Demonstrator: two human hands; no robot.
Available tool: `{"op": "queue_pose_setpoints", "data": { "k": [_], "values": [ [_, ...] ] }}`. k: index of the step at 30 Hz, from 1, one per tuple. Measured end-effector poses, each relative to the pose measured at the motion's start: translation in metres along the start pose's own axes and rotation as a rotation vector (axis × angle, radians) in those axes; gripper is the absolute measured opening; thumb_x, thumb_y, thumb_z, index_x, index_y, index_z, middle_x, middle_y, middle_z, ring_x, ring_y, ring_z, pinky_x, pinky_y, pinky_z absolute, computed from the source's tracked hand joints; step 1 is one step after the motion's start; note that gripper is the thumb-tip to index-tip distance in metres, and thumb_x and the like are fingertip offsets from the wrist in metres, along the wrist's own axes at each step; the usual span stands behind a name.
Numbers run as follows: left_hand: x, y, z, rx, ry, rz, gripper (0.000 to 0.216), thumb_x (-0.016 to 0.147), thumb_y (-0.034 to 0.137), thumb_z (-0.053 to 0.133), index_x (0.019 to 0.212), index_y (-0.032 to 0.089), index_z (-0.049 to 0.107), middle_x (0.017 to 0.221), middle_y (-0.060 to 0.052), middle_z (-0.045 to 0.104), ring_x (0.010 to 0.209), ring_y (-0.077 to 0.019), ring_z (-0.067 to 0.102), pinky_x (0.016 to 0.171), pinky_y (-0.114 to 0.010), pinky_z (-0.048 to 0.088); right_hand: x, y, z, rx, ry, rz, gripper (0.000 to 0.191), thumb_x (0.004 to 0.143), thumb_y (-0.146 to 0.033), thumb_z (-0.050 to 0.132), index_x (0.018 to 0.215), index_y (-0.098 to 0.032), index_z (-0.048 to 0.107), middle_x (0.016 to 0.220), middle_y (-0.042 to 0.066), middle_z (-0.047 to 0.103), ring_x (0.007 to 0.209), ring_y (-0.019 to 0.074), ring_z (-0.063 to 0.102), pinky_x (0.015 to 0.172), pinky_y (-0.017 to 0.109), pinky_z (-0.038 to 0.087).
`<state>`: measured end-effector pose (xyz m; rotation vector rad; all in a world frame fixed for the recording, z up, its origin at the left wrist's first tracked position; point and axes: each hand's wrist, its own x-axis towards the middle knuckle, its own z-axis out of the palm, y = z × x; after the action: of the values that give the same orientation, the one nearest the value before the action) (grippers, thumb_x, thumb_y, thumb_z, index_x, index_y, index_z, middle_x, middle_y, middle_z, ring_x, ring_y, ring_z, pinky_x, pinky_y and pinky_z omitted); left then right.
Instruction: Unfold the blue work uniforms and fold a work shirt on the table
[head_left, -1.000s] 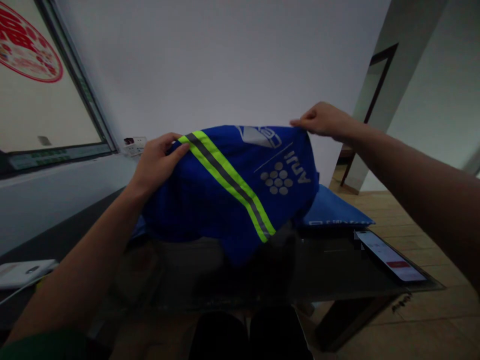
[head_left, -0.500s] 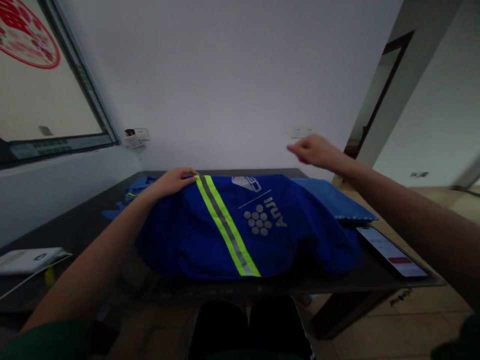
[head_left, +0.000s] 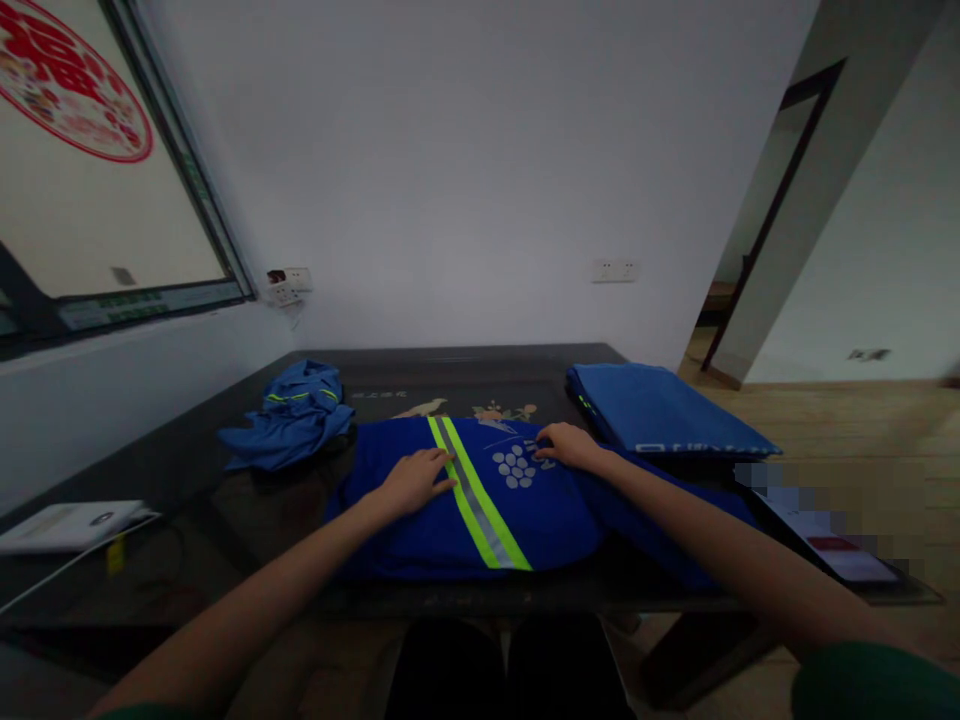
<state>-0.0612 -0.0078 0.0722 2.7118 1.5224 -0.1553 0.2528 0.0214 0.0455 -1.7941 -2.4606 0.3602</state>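
A royal blue garment with a yellow and silver reflective stripe and a grey dotted print lies partly folded on the dark table. My left hand rests on the cloth, fingertips at the stripe, its fingers stretched out. On the print's right side lies my right hand, fingers slightly bent and apart, touching the fabric. Neither hand pinches the cloth. Part of the garment spreads under my right forearm.
At the left sits a crumpled blue garment. A neat stack of lighter blue clothing is at the right, with a phone in front of it. A white device with a cable lies at far left. Behind rises a wall.
My right hand has come down from the air onto the garment. My left hand has moved nearer and off the far edge. The garment's far part is lower, uncovering a bird and flower pattern.
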Motion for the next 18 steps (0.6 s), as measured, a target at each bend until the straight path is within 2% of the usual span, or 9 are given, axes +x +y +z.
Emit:
{"op": "queue_pose_setpoints", "data": {
  "k": [2,4,9,11,15,18],
  "values": [
    [-0.004,0.009,0.022,0.029,0.015,-0.06,0.031,0.092,0.036,0.046,0.115,0.021,0.058,0.12,-0.012,0.06,0.111,-0.0273,0.055,0.086,-0.037,0.047,0.001,-0.003,0.004,0.006,0.013,0.022,0.024,0.084,-0.041,0.062,0.099,-0.024,0.071,0.104,0.005,0.071,0.098,0.0218,0.065,0.079,0.027,0.047],
    [-0.005,0.012,0.034,0.068,0.052,-0.094,0.024,0.094,0.033,0.042,0.105,0.021,0.06,0.11,-0.011,0.062,0.106,-0.0259,0.056,0.083,-0.036,0.048,-0.001,-0.005,0.002,0.008,0.04,0.026,0.018,0.086,-0.037,0.06,0.092,-0.024,0.071,0.098,0.004,0.072,0.094,0.0209,0.065,0.075,0.026,0.046],
    [-0.002,0.01,0.029,0.129,0.017,-0.039,0.024,0.095,0.027,0.037,0.099,0.018,0.059,0.108,-0.012,0.061,0.1,-0.0244,0.056,0.082,-0.035,0.047,-0.006,-0.005,-0.016,-0.018,0.102,0.009,0.014,0.082,-0.035,0.064,0.083,-0.02,0.066,0.09,0.005,0.07,0.084,0.0195,0.064,0.066,0.024,0.04],
    [-0.005,0.007,0.023,0.156,-0.006,-0.038,0.024,0.095,0.032,0.041,0.101,0.017,0.058,0.108,-0.013,0.061,0.1,-0.0262,0.057,0.081,-0.036,0.048,-0.007,-0.004,-0.027,-0.056,0.101,-0.067,0.017,0.083,-0.037,0.064,0.082,-0.02,0.065,0.088,0.005,0.069,0.083,0.0196,0.063,0.064,0.024,0.038],
    [-0.016,0.003,0.018,0.193,-0.081,-0.062,0.034,0.091,0.044,0.047,0.107,0.016,0.057,0.107,-0.015,0.062,0.1,-0.0303,0.058,0.079,-0.039,0.048,-0.008,-0.001,-0.05,-0.161,0.004,-0.348,0.019,0.087,-0.039,0.059,0.088,-0.021,0.065,0.091,0.006,0.068,0.083,0.0198,0.062,0.065,0.025,0.038],
    [-0.023,0.003,0.019,0.144,-0.149,0.051,0.027,0.094,0.036,0.041,0.106,0.018,0.058,0.106,-0.013,0.065,0.097,-0.0262,0.062,0.082,-0.036,0.047,-0.012,-0.003,-0.065,-0.192,-0.072,-0.461,0.02,0.09,-0.038,0.055,0.088,-0.022,0.067,0.092,0.006,0.068,0.081,0.0189,0.062,0.066,0.025,0.039]
  ]
}}
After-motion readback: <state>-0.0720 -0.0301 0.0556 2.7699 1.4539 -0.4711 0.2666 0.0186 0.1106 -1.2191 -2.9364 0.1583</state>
